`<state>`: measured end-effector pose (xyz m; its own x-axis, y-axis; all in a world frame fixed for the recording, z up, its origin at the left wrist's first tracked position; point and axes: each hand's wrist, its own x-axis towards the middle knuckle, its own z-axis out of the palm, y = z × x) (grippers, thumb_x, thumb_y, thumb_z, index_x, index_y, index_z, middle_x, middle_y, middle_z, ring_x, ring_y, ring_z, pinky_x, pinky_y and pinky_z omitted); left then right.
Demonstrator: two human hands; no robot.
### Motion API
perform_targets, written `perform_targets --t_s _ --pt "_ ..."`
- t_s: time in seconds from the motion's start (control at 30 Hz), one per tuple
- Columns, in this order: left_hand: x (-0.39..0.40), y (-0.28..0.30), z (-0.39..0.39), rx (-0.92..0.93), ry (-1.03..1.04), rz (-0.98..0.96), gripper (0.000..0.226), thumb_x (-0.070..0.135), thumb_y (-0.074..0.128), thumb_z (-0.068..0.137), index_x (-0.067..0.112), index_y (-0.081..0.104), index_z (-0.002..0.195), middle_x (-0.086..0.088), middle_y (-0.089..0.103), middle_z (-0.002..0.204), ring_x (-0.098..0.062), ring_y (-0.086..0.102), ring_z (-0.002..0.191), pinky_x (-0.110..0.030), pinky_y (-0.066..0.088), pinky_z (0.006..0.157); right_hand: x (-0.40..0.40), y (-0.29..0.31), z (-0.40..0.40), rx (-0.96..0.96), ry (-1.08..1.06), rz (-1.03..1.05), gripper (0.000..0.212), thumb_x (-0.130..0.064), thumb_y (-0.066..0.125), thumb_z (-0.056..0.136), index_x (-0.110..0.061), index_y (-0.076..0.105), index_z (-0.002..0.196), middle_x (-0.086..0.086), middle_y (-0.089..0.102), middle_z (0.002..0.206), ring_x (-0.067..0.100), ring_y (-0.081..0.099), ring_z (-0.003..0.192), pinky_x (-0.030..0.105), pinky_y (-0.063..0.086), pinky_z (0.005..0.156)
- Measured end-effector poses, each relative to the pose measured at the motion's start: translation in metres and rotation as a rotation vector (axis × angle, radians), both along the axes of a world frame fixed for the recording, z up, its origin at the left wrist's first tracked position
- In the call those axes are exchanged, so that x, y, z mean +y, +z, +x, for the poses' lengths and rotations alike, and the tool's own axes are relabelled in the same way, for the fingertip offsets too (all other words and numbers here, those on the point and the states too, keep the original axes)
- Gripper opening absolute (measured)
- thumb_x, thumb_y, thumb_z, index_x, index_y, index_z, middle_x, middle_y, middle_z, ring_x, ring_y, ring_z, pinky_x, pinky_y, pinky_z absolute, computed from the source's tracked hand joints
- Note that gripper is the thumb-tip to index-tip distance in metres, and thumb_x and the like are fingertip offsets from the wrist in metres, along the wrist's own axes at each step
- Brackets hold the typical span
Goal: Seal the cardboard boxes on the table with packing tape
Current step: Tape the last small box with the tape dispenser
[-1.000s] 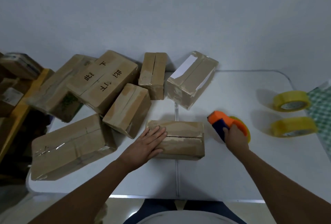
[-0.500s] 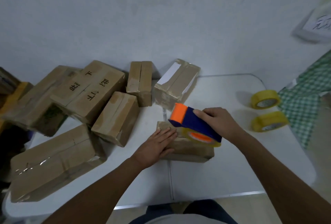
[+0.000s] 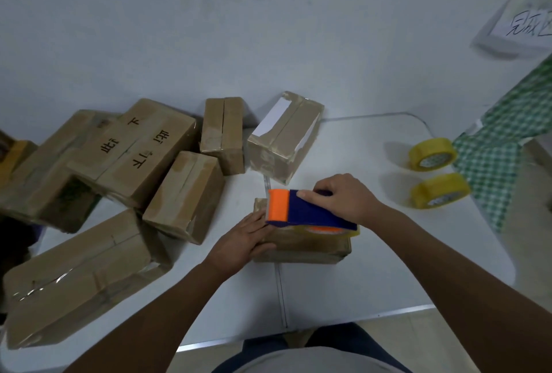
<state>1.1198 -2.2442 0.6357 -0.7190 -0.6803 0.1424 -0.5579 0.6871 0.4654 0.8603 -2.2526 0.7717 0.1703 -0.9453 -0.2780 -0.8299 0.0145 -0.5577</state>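
Two hands ready a small box [image 3: 301,241] for taping at centre frame

Left hand [image 3: 242,242] lies flat, fingers straight, steadying it on the counter [image 3: 373,277]; right hand [image 3: 343,198] grips the tape dispenser [image 3: 298,208] over its top, apparently to start a strip

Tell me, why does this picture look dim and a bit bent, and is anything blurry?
Head view: light is dull and bluish, yet each spare tape roll throws a soft shadow to its left on the table. The wide lens bows the table's edges. The paper sign at the upper right is smeared, while the right hand and tape dispenser look fairly sharp.
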Motion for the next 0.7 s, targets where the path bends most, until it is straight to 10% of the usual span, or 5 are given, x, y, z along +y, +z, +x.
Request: perform_targets --t_s 0.37,0.57,0.7 --pt "-0.001 0.033 0.0 0.11 0.123 0.262 0.024 0.034 0.056 0.1 0.034 0.064 0.122 0.018 0.054 0.137 0.002 0.047 0.123 -0.014 0.041 0.097 -0.003 -0.009 0.008 0.084 0.002 0.006 0.052 -0.066 0.046 0.089 -0.021 0.068 0.104 -0.006 0.072 0.095 0.011 0.065 0.081 0.022 0.05 0.072" --pt "-0.003 0.087 -0.018 0.791 0.841 1.368 0.027 0.026 0.049 0.104 0.009 0.069 0.108 -0.005 0.077 0.093 -0.017 0.07 0.098 -0.032 0.053 0.092 -0.004 -0.008 0.008 0.078 -0.016 0.037 0.054 -0.067 0.047 0.088 -0.021 0.066 0.11 -0.007 0.071 0.098 0.011 0.065 0.083 0.02 0.049 0.071" --pt "-0.001 0.099 -0.024 0.833 0.816 1.526 0.027 0.032 0.053 0.101 0.011 0.069 0.106 -0.01 0.075 0.1 -0.019 0.069 0.1 -0.031 0.052 0.09 -0.006 -0.005 0.01 0.105 -0.009 0.046 0.055 -0.067 0.046 0.089 -0.021 0.066 0.111 -0.006 0.071 0.099 0.012 0.065 0.084 0.023 0.052 0.075"
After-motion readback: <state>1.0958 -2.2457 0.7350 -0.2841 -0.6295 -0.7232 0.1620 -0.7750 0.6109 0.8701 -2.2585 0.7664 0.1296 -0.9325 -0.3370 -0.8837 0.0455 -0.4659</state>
